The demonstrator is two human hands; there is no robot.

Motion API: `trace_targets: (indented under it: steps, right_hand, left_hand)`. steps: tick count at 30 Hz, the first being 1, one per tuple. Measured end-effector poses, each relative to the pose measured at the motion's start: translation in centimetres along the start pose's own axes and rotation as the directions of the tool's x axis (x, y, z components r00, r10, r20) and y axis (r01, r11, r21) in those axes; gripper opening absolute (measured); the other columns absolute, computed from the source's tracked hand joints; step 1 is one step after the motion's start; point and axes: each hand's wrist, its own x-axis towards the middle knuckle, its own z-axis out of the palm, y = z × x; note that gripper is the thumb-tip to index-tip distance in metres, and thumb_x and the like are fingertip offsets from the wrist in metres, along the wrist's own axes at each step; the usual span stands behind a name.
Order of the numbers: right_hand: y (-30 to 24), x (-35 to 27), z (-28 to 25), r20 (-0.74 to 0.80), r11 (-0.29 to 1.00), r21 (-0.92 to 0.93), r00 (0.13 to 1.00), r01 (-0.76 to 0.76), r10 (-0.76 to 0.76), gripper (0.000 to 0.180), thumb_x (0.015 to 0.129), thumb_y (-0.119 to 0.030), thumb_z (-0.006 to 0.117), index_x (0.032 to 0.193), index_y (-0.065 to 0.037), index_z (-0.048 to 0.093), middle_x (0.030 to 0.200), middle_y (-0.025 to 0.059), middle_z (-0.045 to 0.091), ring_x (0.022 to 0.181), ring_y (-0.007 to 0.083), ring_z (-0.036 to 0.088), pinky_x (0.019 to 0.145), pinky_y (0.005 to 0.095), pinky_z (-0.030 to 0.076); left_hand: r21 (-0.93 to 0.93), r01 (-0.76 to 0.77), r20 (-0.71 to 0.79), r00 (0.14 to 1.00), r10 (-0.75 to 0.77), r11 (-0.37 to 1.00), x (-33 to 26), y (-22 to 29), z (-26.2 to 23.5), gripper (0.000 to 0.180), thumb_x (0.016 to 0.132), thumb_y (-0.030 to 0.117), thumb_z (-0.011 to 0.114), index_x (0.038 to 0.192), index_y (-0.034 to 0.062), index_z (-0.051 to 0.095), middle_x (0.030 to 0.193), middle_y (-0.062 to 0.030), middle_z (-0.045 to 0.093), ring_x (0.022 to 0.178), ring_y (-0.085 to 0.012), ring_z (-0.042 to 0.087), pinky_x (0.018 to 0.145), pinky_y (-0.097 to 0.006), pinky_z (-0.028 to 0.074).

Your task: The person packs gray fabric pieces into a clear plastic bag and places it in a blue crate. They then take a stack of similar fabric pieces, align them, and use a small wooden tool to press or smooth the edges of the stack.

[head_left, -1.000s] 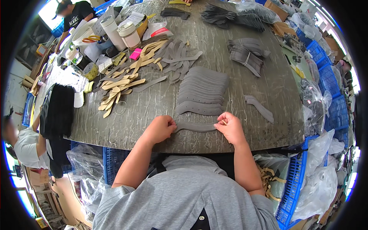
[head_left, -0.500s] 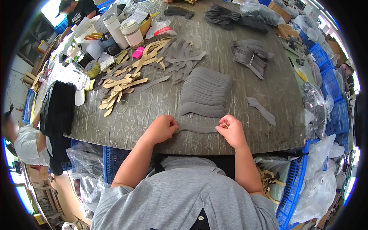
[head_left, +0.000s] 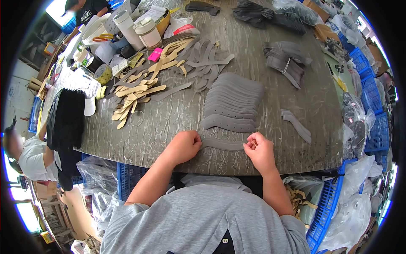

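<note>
A curved grey strip (head_left: 225,144) lies crosswise near the table's front edge, between my hands. My left hand (head_left: 186,146) is closed at its left end, the fingertips pinched on that end. At the other end, my right hand (head_left: 259,149) has its fingers pinched together, with a thin pale stick-like thing barely showing among them; its kind is unclear. Just beyond lies an overlapping row of matching grey strips (head_left: 232,101), the nearest ones showing small dark holes. Off to the right rests a separate bent piece of grey strips (head_left: 297,126).
Loose tan and grey strips (head_left: 139,89) are heaped at the left, beside a jar (head_left: 147,32) and a tape roll (head_left: 102,74). Banded grey bundles (head_left: 284,63) lie at the far right. Blue crates (head_left: 327,207) flank the table. A co-worker (head_left: 36,154) is at the left.
The view has shifted slightly, so the table things sit a little further right and lower. My right fingers have curled and the pale stick shows less. The strip stays between my hands.
</note>
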Motion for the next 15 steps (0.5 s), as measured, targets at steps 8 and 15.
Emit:
trace_targets:
  steps: [8, 15]
  right_hand:
    - [0.2, 0.1, 0.1, -0.014, 0.998, -0.034, 0.999, 0.044, -0.044, 0.013, 0.077, 0.003, 0.069, 0.083, 0.002, 0.058, 0.065, 0.0003, 0.055, 0.062, 0.0051, 0.052, 0.056, 0.0223, 0.043]
    - [-0.1, 0.0, 0.1, 0.000, 0.999, -0.033, 1.000, 0.018, -0.018, 0.014, 0.077, 0.004, 0.069, 0.084, 0.001, 0.058, 0.066, 0.0009, 0.056, 0.062, 0.0052, 0.052, 0.056, 0.0221, 0.044]
  left_hand:
    - [0.047, -0.009, 0.056, 0.998, 0.006, 0.999, 0.9, 0.0, -0.6, 0.016, 0.086, 0.013, 0.059, 0.088, -0.0023, 0.062, 0.070, -0.0130, 0.065, 0.054, -0.0216, 0.063, 0.055, -0.035, 0.049]
    - [-0.063, 0.113, 0.165, 0.981, -0.102, 0.992, 1.1, 0.3, -1.3, 0.013, 0.084, 0.012, 0.061, 0.085, -0.0018, 0.063, 0.070, -0.0087, 0.064, 0.053, -0.0170, 0.062, 0.052, -0.031, 0.049]
